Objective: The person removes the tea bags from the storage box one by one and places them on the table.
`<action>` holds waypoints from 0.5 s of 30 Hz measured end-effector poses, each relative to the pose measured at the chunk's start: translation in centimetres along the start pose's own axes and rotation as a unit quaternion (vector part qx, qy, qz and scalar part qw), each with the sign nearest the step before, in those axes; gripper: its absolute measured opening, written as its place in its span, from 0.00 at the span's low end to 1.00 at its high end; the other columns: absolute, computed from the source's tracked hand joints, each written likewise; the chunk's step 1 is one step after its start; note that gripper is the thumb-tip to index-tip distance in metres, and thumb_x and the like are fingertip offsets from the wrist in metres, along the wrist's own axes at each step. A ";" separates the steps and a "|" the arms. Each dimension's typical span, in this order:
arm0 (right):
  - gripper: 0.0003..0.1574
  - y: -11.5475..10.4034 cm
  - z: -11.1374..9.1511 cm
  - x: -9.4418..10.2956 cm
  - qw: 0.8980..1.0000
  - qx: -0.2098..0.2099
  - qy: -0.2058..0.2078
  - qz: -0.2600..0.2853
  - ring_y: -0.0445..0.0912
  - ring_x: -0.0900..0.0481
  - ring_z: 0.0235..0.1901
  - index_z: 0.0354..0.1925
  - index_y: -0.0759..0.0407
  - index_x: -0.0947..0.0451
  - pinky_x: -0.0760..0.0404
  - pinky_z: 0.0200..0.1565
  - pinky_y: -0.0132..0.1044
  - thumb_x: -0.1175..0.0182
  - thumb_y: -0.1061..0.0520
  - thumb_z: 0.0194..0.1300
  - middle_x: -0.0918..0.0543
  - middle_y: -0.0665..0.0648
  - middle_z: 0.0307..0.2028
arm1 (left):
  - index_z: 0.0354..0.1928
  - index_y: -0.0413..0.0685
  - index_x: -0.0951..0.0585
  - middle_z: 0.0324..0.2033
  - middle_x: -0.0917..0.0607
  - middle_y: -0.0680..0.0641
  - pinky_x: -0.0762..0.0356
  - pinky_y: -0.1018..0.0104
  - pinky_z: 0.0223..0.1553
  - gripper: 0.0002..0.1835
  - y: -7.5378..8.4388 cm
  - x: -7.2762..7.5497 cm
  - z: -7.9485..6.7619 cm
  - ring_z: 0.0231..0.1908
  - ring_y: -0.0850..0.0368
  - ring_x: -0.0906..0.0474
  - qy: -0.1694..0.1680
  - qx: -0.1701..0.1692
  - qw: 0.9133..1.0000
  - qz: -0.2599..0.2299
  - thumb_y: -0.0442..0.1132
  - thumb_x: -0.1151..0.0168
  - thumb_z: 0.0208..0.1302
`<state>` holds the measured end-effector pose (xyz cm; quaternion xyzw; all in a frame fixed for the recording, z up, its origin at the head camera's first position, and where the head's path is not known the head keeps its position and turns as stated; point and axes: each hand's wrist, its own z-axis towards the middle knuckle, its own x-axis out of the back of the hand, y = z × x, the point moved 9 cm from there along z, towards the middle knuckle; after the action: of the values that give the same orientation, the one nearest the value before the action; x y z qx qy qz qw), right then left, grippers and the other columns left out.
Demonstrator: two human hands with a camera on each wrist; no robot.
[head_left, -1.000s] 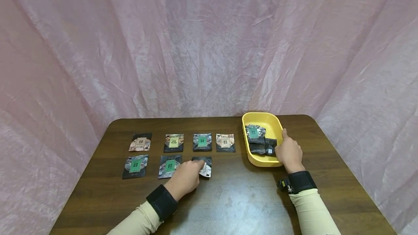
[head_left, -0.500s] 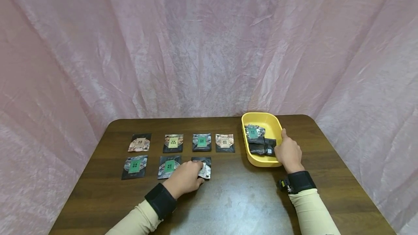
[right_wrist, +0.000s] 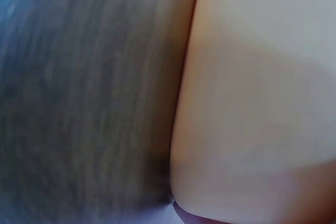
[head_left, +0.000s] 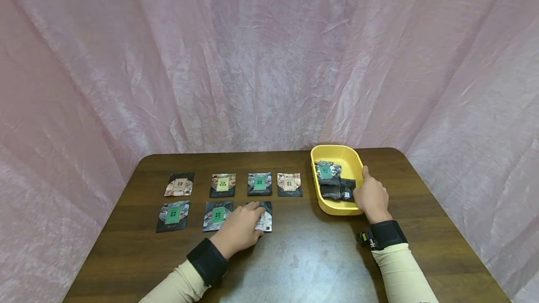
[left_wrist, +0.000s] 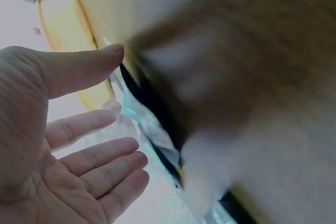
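In the head view my left hand [head_left: 239, 230] lies over a dark-and-white packet [head_left: 266, 219], its fingertips at the upper part and its thumb by the lower edge. In the left wrist view the thumb and fingers [left_wrist: 107, 156] are spread, nearly straight. My right hand [head_left: 372, 198] holds the right side of a yellow plastic basket [head_left: 335, 210], thumb along the rim. Inside the basket lie several packets, one with a green label [head_left: 326, 172] on top. The right wrist view shows mostly blurred skin and tabletop.
More flat packets lie in two rows on the brown wooden table [head_left: 320, 261]. The back row runs from a beige-labelled packet [head_left: 179, 184] to another beige one [head_left: 289, 184]. Green-labelled packets [head_left: 173, 216] lie in the front row. A pink curtain [head_left: 269, 60] hangs behind.
My left fingers have lifted and shifted slightly over the packet, the thumb moving to its lower edge. The packet sits a little straighter. My right hand stays on the basket.
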<state>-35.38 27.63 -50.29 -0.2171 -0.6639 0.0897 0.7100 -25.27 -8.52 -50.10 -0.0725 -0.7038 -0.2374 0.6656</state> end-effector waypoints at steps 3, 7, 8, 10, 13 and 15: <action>0.53 0.0 -0.1 0.0 1.000 -0.004 -0.001 0.002 0.71 0.14 0.42 0.85 0.62 0.53 0.20 0.38 0.60 0.46 0.60 0.67 0.21 0.81 0.63 | 0.66 0.43 0.17 0.69 0.19 0.36 0.20 0.38 0.68 0.31 0.4 0.5 0.2 0.68 0.38 0.19 0.010 -0.010 1.000 0.004 0.45 0.22 0.63; 0.53 0.0 0.0 0.1 1.000 -0.006 0.000 0.002 0.70 0.14 0.41 0.85 0.62 0.53 0.20 0.39 0.60 0.46 0.60 0.68 0.21 0.80 0.64 | 0.68 0.45 0.18 0.70 0.19 0.39 0.21 0.40 0.69 0.31 1.8 1.9 0.8 0.68 0.41 0.19 0.022 -0.026 0.999 0.006 0.46 0.23 0.65; 0.53 0.0 0.0 0.1 1.000 -0.005 0.000 0.001 0.69 0.14 0.40 0.85 0.62 0.53 0.20 0.39 0.60 0.46 0.60 0.68 0.21 0.80 0.63 | 0.68 0.45 0.18 0.70 0.19 0.39 0.21 0.41 0.69 0.31 2.3 2.3 1.0 0.69 0.41 0.19 0.025 -0.031 0.999 0.007 0.47 0.23 0.65; 0.53 0.0 0.0 0.1 1.000 -0.002 0.001 0.000 0.68 0.14 0.39 0.85 0.63 0.52 0.20 0.38 0.59 0.46 0.60 0.67 0.20 0.81 0.62 | 0.69 0.46 0.19 0.71 0.20 0.39 0.22 0.42 0.70 0.31 3.3 3.0 1.5 0.70 0.41 0.21 0.026 -0.039 0.999 0.000 0.48 0.24 0.66; 0.53 0.0 0.0 0.0 1.000 0.002 0.000 0.000 0.67 0.15 0.37 0.85 0.62 0.53 0.21 0.36 0.57 0.45 0.61 0.67 0.19 0.81 0.60 | 0.71 0.47 0.20 0.73 0.21 0.39 0.23 0.43 0.72 0.32 4.8 3.7 2.3 0.72 0.41 0.22 0.028 -0.051 0.998 -0.015 0.48 0.26 0.68; 0.53 0.0 0.0 0.0 1.000 0.004 -0.001 0.001 0.65 0.15 0.35 0.85 0.62 0.53 0.21 0.35 0.56 0.46 0.61 0.67 0.18 0.81 0.59 | 0.71 0.48 0.21 0.73 0.21 0.40 0.24 0.42 0.73 0.32 5.7 3.9 2.9 0.73 0.42 0.23 0.028 -0.058 0.998 -0.021 0.49 0.26 0.69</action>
<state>-35.39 27.62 -50.25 -0.2150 -0.6639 0.0935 0.7101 -25.90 -3.11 -44.92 -0.0891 -0.6711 -0.2935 0.6749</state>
